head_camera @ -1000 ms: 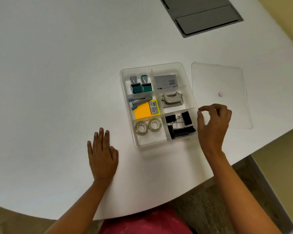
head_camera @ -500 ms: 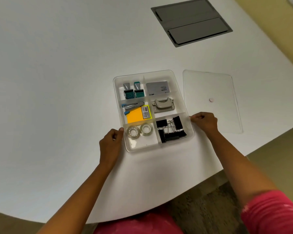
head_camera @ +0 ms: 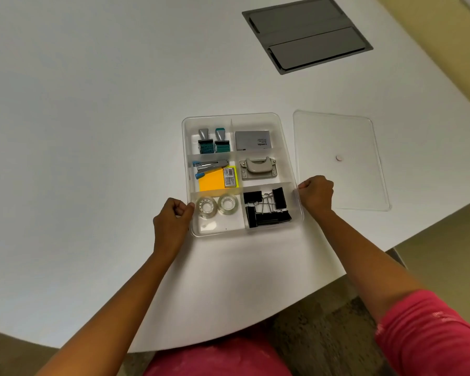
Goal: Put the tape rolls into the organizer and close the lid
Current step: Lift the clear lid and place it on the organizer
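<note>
Just below the centre of the frame, the person's left hand point(head_camera: 173, 222) is curled into a loose fist, thumb and fingers pinching the left wall of a clear plastic organizer point(head_camera: 287, 147). Across from it, the right hand point(head_camera: 316, 192) is clenched the same way on the organizer's right wall. Gripping both sides at once probably serves to steady or square up the tray on the white bench point(head_camera: 79, 131) before it is covered. Just right of the left hand's knuckles, in the lower left compartment, the two clear tape rolls point(head_camera: 217, 205) lie flat side by side, so the loading step looks done. Black binder clips point(head_camera: 266, 208) fill the neighbouring compartment beside the right hand. Further up the tray sit a stapler and orange sticky notes, a hole punch, two stamps and a grey box. The clear lid point(head_camera: 337, 137) lies flat on the bench to the right of the organizer, just beyond the right hand, not yet on. A grey hatch point(head_camera: 307, 33) is set into the bench at upper right.
</note>
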The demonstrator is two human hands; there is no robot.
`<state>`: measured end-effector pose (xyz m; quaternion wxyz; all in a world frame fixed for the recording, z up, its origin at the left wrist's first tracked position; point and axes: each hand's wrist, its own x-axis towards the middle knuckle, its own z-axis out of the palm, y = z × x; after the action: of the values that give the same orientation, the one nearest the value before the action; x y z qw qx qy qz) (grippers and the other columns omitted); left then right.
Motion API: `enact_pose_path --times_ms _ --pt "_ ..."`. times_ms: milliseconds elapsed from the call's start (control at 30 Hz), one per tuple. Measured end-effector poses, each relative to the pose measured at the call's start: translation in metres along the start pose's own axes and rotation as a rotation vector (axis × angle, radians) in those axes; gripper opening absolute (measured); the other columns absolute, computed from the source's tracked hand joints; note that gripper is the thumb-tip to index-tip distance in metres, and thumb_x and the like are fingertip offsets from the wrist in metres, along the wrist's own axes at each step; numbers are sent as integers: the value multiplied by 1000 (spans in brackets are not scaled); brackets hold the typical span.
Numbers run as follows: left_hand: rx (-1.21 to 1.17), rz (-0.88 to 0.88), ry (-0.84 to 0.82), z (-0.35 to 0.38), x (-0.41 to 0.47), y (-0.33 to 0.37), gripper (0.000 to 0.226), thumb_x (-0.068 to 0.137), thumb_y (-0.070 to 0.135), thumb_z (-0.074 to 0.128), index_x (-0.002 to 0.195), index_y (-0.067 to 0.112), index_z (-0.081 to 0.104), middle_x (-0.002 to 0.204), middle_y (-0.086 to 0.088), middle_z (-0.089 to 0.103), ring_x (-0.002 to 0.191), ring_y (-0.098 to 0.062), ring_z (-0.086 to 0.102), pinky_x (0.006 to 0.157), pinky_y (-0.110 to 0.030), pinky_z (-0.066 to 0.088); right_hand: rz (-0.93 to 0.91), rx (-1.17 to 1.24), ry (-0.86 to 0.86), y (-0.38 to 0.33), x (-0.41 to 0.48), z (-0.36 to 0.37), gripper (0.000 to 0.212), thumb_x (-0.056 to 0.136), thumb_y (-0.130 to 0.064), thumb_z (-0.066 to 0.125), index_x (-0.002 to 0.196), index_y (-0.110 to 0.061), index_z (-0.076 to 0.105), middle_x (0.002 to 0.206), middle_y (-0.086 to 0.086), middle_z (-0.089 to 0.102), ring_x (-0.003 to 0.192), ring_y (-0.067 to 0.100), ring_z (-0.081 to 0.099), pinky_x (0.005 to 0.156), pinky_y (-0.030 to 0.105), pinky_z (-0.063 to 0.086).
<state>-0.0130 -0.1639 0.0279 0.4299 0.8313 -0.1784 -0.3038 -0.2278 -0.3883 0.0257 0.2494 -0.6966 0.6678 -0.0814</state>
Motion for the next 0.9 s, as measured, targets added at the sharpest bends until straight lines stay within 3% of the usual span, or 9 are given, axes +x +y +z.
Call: enact_pose_path --times_ms 167,300,433,567,667,767,900 --pt "16 -39 -44 -4 5 0 29 93 32 58 93 3 60 80 -12 62 69 -24 57 70 -35 49 6 -128 67 -5 -14 -4 10 74 2 65 68 4 57 65 17 59 64 27 57 55 29 39" --pt "68 -3 -70 -2 2 0 29 96 33 51 93 4 58 81 -10 61 70 -25 55 69 -37 48 -95 -290 254 -8 -27 -9 6 78 -3 53 83 0 55 79 19 59 68 31 57 55 30 32" --pt "144 21 -112 -1 2 4 29 99 32 44 96 4 55 83 -9 58 73 -24 52 70 -41 48 -175 -355 314 -5 -33 -22 7 87 3 49 85 -2 54 81 19 59 65 26 53 54 30 31" --pt "179 11 -158 -6 5 5 32 98 33 45 96 4 56 88 -11 61 81 -30 58 77 -43 51 -257 -309 413 -12 -53 -42 13 84 12 53 79 0 56 73 18 59 59 27 55 50 28 32" --pt "180 -9 -173 -6 5 7 31 98 35 45 93 6 56 88 -10 61 82 -31 61 75 -40 48 -399 -276 567 -31 -83 -60 19 75 18 58 69 0 56 58 15 55 45 20 44 44 22 28" --pt "168 -34 -179 -5 5 6 29 98 34 45 93 7 54 89 -11 60 83 -31 60 75 -39 48 -564 -210 643 -49 -118 -73 17 81 10 57 68 -1 57 56 11 52 45 14 36 42 20 26" --pt "107 -12 -103 -5 3 9 17 95 25 54 102 9 53 101 -10 58 91 -24 54 78 -37 47 -681 -112 582 -65 -152 -89 15 83 -1 66 70 -2 57 60 10 55 46 19 48 35 28 43"
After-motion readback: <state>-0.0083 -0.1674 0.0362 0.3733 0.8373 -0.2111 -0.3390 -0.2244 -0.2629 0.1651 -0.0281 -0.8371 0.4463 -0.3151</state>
